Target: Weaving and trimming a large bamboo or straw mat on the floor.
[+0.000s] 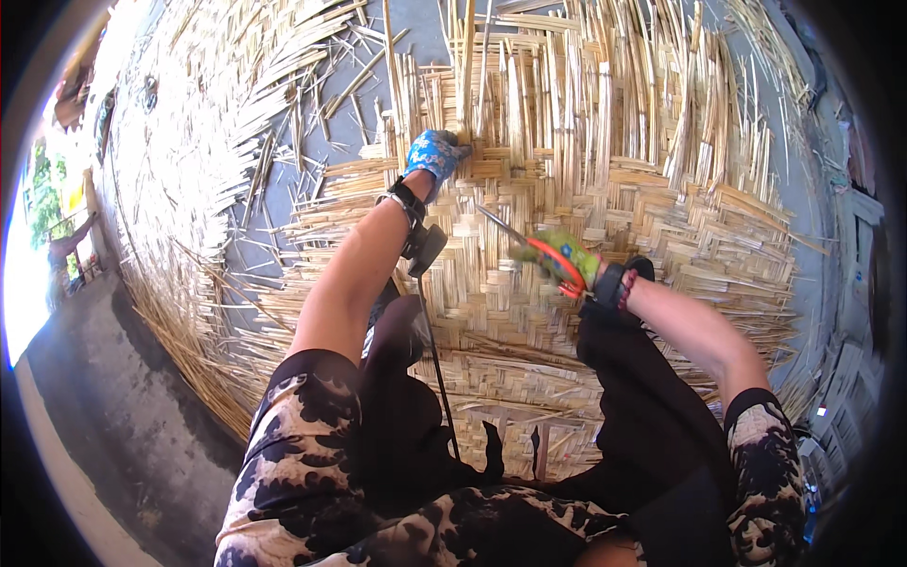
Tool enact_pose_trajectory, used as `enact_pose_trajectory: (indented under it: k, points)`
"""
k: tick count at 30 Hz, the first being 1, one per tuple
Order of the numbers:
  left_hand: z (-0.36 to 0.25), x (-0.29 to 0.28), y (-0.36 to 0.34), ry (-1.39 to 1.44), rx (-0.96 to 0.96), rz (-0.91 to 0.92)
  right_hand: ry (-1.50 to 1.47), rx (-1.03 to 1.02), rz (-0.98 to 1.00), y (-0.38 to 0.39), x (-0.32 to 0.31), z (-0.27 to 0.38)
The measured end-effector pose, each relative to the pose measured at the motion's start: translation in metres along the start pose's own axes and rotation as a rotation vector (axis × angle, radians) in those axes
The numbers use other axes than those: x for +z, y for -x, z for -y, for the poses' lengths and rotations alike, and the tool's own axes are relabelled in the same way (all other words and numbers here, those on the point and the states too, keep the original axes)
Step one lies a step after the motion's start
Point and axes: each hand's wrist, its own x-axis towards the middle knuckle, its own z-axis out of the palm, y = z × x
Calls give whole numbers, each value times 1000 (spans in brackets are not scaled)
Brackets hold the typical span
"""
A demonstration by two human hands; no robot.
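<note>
The left hand point(436, 156), in a blue patterned glove, rests on the woven mat point(510, 293) at the foot of several long upright strips. Its fingers are bent; whether they pinch a strip or only press on the weave, I cannot tell. Below and to its right, the right hand point(573, 257), in a yellow-green glove, has its fingers wrapped around the orange handle of a tool point(499, 225). The tool's slim metal end points up and left, toward the left hand. The right hand is somewhat blurred, so its finger positions are unclear.

The mat spreads under and around both hands. Between them and below them the straw-coloured strips cross in a tight, stepped weave; above and to the right of the left hand, long uprights run on, with ragged ends. A grey floor point(427, 40) shows just above the left hand and again past the mat's edge, well right of the right hand. Loose strips point(354, 90) lie scattered up and left of the left hand, and farther left a broad pale mass of cane point(161, 161) covers the floor.

Beyond that cane, down and left of both hands, is a worn grey concrete surface point(123, 378) with a paler border. At the far left, light floods in beside green foliage point(40, 194). Far right of the right hand, dim greyish furniture-like shapes point(846, 378) are hard to make out. The person's 2 dark-trousered legs point(652, 397) reach up toward the hands from below.
</note>
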Motion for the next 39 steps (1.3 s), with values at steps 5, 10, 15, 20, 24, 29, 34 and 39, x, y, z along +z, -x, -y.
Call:
enact_pose_trajectory:
  k: [5, 10, 15, 20, 24, 29, 34, 39]
  points:
    - [3, 3, 0, 332, 46, 67, 108, -164, 56, -32, -8, 8]
    - [13, 1, 0, 339, 56, 31, 14, -177, -76, -39, 8, 4]
    - [2, 7, 8, 328, 62, 5, 183, -42, -169, -11, 24, 20]
    - [17, 1, -3, 259, 65, -5, 45, -175, -106, -22, 20, 13]
    - [9, 8, -3, 239, 99, 9, 120, -143, 151, -44, -1, 10]
    - [5, 2, 0, 128, 105, -12, 95, -138, 62, -67, 1, -3]
    - [4, 1, -1, -17, 162, -19, -184, -96, 133, -57, 6, -4]
    - [-2, 0, 3, -52, 166, 1, 212, -199, -126, -55, 17, -8]
